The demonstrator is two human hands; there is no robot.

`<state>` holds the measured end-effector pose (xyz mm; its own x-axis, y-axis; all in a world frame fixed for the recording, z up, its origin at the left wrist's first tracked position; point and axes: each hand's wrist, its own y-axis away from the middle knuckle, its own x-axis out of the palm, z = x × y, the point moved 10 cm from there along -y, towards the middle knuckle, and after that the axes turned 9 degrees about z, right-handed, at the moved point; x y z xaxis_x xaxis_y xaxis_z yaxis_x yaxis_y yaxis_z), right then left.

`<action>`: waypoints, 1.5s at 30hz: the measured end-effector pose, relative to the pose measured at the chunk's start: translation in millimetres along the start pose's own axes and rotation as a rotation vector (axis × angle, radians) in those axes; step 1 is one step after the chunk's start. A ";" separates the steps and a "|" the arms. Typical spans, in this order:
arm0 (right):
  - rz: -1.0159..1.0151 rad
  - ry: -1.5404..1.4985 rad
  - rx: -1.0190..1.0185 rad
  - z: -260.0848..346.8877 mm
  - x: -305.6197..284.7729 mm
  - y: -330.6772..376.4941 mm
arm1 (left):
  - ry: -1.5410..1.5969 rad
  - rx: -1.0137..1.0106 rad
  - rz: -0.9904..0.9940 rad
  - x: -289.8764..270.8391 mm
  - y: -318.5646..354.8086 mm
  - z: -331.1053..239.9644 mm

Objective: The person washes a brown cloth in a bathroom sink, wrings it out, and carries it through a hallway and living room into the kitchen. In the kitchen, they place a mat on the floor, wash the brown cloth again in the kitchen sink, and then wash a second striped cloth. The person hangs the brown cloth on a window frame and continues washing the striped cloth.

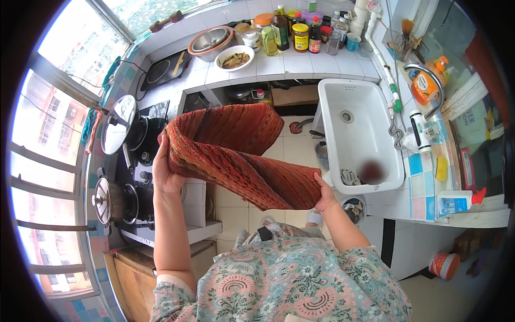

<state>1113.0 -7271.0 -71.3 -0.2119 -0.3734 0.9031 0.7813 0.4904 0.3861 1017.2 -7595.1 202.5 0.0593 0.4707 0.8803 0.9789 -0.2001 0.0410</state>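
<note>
A reddish-brown striped woven mat (252, 174) is held up in front of me, above the tiled floor. It bends over on itself at the left, and its far part curves back to the right. My left hand (169, 170) grips it at the folded left end, near the stove. At its right end, my right hand (324, 193) pinches a corner, close to the sink's left side. Some of the fingers are hidden behind the fabric.
A white sink (360, 139) stands at the right, with a grey cloth (350, 177) inside. On the left, the stove (140, 177) carries a lidded pot (107, 199) and a black pan (137, 134). Along the far counter (292, 63) are bottles, jars and a bowl of food (234, 58).
</note>
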 end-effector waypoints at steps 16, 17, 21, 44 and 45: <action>-0.271 -0.010 -0.184 -3.0 135.3 -88.5 | -0.202 -0.246 -0.243 -156.4 58.9 142.1; -0.302 0.009 -0.175 -12.5 141.4 -87.5 | -0.172 -0.380 -0.203 -153.7 78.1 169.7; -0.355 0.063 -0.149 -20.8 132.3 -91.5 | -0.286 -0.670 0.018 -102.0 106.7 225.5; -0.148 0.041 -0.217 19.0 174.0 -39.6 | 0.279 0.135 -0.519 -132.4 34.9 151.3; -0.185 0.067 -0.222 20.8 161.9 -39.4 | 0.261 0.159 -0.496 -134.5 33.8 139.8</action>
<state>1035.7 -7334.4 63.7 -0.3289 -0.4954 0.8040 0.8442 0.2274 0.4854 1069.7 -7545.1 19.4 -0.4440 0.2442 0.8621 0.8960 0.1310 0.4244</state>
